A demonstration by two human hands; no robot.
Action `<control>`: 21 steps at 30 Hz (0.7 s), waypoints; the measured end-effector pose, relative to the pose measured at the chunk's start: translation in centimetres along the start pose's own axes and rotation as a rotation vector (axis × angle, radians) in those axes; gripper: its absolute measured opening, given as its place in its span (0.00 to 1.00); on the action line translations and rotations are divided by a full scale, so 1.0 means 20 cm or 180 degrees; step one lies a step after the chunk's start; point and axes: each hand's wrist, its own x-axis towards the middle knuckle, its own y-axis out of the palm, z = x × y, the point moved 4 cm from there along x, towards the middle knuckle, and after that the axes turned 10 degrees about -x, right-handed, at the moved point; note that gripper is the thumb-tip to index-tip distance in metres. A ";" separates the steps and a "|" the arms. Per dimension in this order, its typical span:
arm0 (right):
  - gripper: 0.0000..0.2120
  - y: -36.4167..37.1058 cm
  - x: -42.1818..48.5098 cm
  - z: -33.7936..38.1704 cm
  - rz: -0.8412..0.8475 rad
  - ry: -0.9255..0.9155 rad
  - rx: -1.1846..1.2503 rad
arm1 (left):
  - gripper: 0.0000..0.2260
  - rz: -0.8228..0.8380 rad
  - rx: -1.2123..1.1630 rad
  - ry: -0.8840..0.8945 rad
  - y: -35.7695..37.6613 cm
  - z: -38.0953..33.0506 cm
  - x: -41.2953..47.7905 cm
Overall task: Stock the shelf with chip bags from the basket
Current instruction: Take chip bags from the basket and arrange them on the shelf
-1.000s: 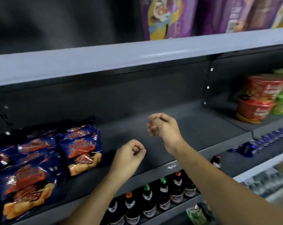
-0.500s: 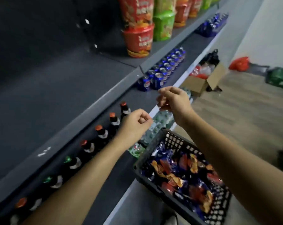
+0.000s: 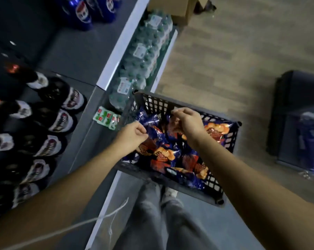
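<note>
The shelf (image 3: 76,56) runs along the left; beside it the basket (image 3: 161,105), near centre, is full of chip bags (image 3: 168,154). Left hand (image 3: 132,135) and right hand (image 3: 187,121) hang over them, fingers curled; whether they grip, I cannot tell.

The dark shelf (image 3: 75,56) carries dark bottles (image 3: 58,120) near its front edge and blue cans (image 3: 84,13) farther along, the lowest shelf (image 3: 168,50) holds wrapped water bottles (image 3: 145,56), and the floor (image 3: 224,60) bears a black basket (image 3: 170,103), a cardboard box (image 3: 172,8) and a dark crate (image 3: 287,114).
</note>
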 end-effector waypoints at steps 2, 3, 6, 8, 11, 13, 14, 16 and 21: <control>0.04 0.04 0.11 -0.13 0.0046 0.0200 -0.0137 | 0.09 0.0059 0.0173 -0.0054 0.06 0.12 0.12; 0.04 0.06 0.15 -0.20 0.0082 0.0325 -0.0275 | 0.13 0.0071 0.0295 -0.0011 0.08 0.19 0.18; 0.04 0.12 0.25 -0.37 0.0262 0.0709 -0.0679 | 0.27 0.0166 0.0552 -0.0022 0.14 0.33 0.30; 0.04 0.17 0.29 -0.47 0.0370 0.0891 -0.0856 | 0.37 0.0378 0.0592 -0.0178 0.16 0.42 0.37; 0.06 0.23 0.32 -0.56 0.0467 0.1037 -0.0944 | 0.35 0.0623 0.0649 -0.0317 0.19 0.51 0.42; 0.06 0.26 0.32 -0.59 0.0504 0.1078 -0.0903 | 0.29 0.0624 0.0621 -0.0332 0.18 0.53 0.43; 0.07 0.26 0.32 -0.59 0.0498 0.1089 -0.0874 | 0.27 0.0598 0.0548 -0.0322 0.18 0.54 0.43; 0.12 0.27 0.32 -0.58 0.0448 0.1080 -0.0784 | 0.22 0.0549 0.0318 -0.0310 0.15 0.53 0.42; 0.32 0.26 0.27 -0.49 0.0272 0.0915 -0.0231 | 0.19 0.0346 -0.0536 -0.0280 0.02 0.39 0.37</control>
